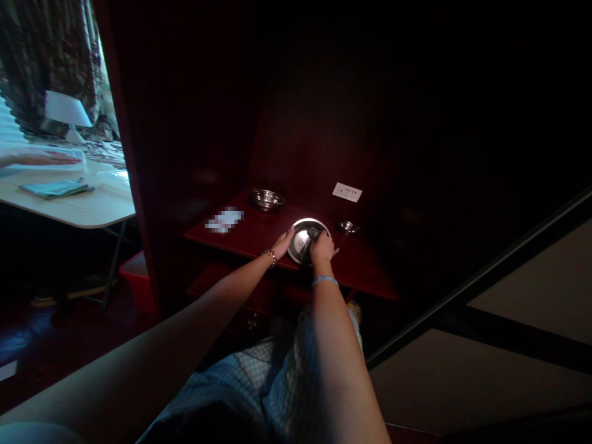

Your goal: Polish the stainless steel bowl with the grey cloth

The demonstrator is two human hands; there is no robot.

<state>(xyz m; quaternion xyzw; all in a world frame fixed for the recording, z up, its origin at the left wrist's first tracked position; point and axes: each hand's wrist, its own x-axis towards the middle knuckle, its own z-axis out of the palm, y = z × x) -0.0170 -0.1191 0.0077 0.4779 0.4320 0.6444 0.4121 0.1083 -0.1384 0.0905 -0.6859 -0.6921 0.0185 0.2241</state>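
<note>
A shiny round metal bowl (298, 243) is tilted toward me over the front of a dark red desk (245, 237). My left hand (282, 243) grips its left rim, thumb on the near side. My right hand (322, 248) is closed and pressed against the inside of the bowl at the right. A small pale edge pokes out beside the right hand, but what the fingers hold is mostly hidden. Behind the bowl to the left sit stacked metal bowls (266, 200). A smaller metal bowl (346, 227) stands to the right.
A blurred pale item (224, 219) lies on the desk's left part. A white socket panel (347, 192) is on the back wall. Beyond the left partition, another person's hand (50, 158) rests over a folding table (106, 200) with a folded cloth (58, 187) and a lamp (68, 111).
</note>
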